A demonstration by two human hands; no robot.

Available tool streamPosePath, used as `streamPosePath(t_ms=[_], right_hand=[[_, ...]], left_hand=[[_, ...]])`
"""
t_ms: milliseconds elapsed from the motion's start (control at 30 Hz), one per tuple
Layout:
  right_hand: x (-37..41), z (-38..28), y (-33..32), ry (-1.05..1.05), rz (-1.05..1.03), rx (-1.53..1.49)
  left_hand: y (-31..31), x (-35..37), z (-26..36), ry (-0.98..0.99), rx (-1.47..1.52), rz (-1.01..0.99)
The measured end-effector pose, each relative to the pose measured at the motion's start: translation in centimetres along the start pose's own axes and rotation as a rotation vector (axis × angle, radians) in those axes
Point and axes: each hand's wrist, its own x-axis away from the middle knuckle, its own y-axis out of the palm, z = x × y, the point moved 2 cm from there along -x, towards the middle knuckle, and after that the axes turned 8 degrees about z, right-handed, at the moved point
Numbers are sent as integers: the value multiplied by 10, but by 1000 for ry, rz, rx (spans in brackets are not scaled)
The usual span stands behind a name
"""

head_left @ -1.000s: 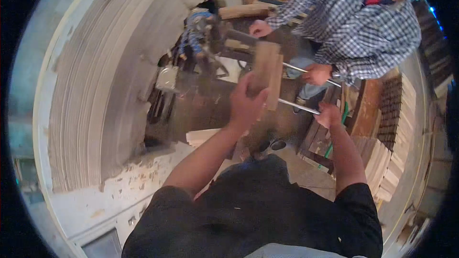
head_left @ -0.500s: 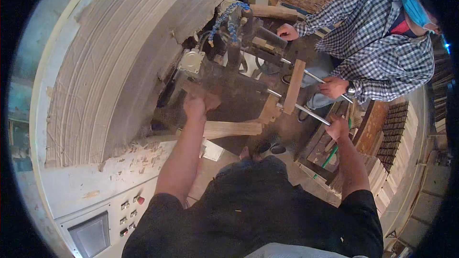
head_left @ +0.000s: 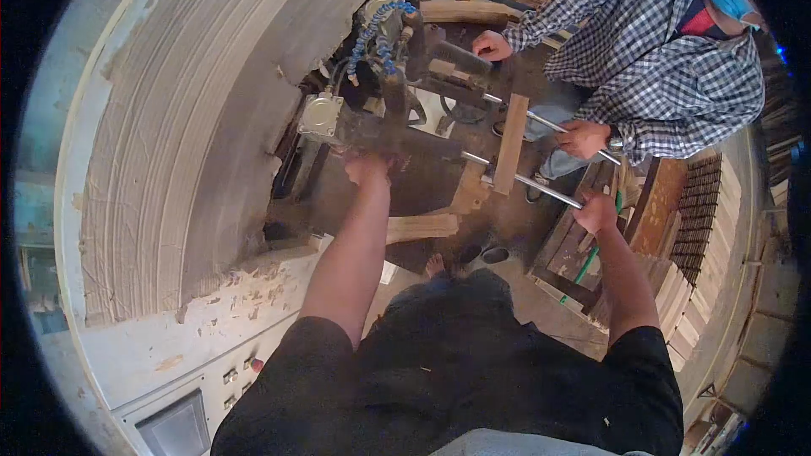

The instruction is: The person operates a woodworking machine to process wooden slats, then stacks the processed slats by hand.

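My left hand (head_left: 367,169) reaches in just below a square metal housing (head_left: 321,116) on the machine; dust and blur hide its fingers. At the right, my right hand (head_left: 596,213) is wrapped round the end of a shiny metal rod (head_left: 549,192). A flat wooden bar (head_left: 511,143) lies across this rod and a second metal rod (head_left: 545,122) beyond it. Opposite me, a person in a checked shirt has one hand (head_left: 585,139) on that second rod and the other hand (head_left: 492,46) by a dark cylinder (head_left: 460,55).
A wide, dust-covered machine body (head_left: 186,118) fills the left, with a control panel (head_left: 173,426) below. Blue coiled hose (head_left: 359,51) hangs over the machine. A pale wooden piece (head_left: 422,228) sits before me. Stacked wood strips (head_left: 705,236) and a green strap (head_left: 583,266) are at right.
My left hand has moved right and slightly up, closer under the metal housing. My right hand stays on the rod end. The view has shifted a little.
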Motion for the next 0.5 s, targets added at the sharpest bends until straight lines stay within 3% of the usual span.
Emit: streamPosePath(t_ms=[67,167,300,367,400,467,500], right_hand=[[0,2,0,-79,181,-143],[-1,2,2,-113,146,-77],[1,1,-1,-105,160,-109],[0,0,-3,-111,113,-122],[1,-1,-3,-109,115,-123],[1,-2,-4,-71,107,-52],[1,-3,-7,-71,113,-52]], left_hand=[[5,-19,-16,134,-179,49],[-8,31,12,67,45,28],[-1,1,-18,112,-103,6],[-2,8,-24,620,-520,141],[-1,4,-25,623,-519,140],[1,-1,-25,372,-310,-20],[2,0,-24,375,-305,-21]])
